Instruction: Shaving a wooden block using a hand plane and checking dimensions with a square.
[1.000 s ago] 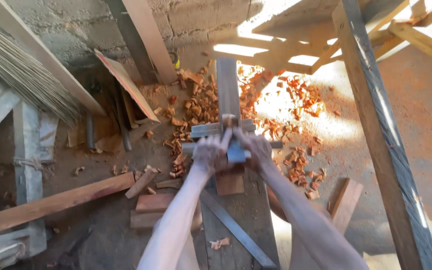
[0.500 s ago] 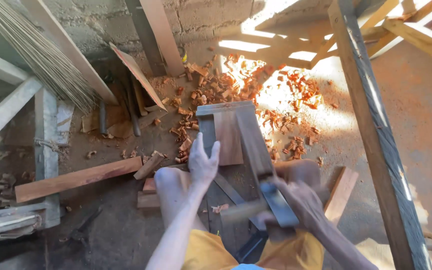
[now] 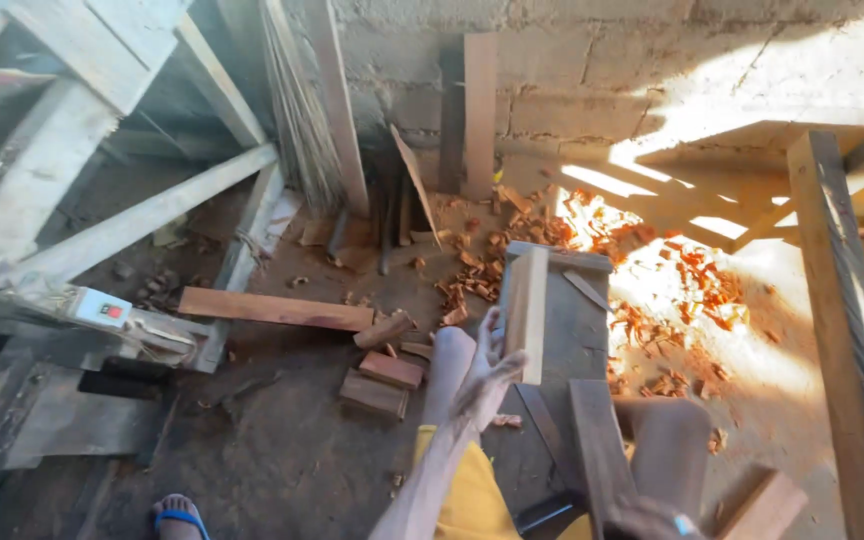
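My left hand (image 3: 485, 375) reaches forward with fingers spread and steadies a pale wooden piece (image 3: 527, 312), which stands upright on the dark wooden bench (image 3: 577, 335) in front of me. My right hand (image 3: 647, 520) shows only partly at the bottom edge. It grips a tool with a dark flat bar (image 3: 595, 445) that rises over the near end of the bench. My knees flank the bench, and yellow shorts (image 3: 472, 495) show below the left arm.
Orange wood chips (image 3: 667, 290) litter the sunlit floor beyond the bench. A plank (image 3: 272, 308) and short blocks (image 3: 384, 380) lie to the left. Timber frames (image 3: 142, 215) fill the left, a block wall (image 3: 602, 80) the back, and a post (image 3: 842, 330) the right. A foot in a blue sandal (image 3: 177, 515) is at bottom left.
The view has lifted toward the wall. My right hand drew the tool back from the bench toward me. My left hand stayed forward, now against the upright piece.
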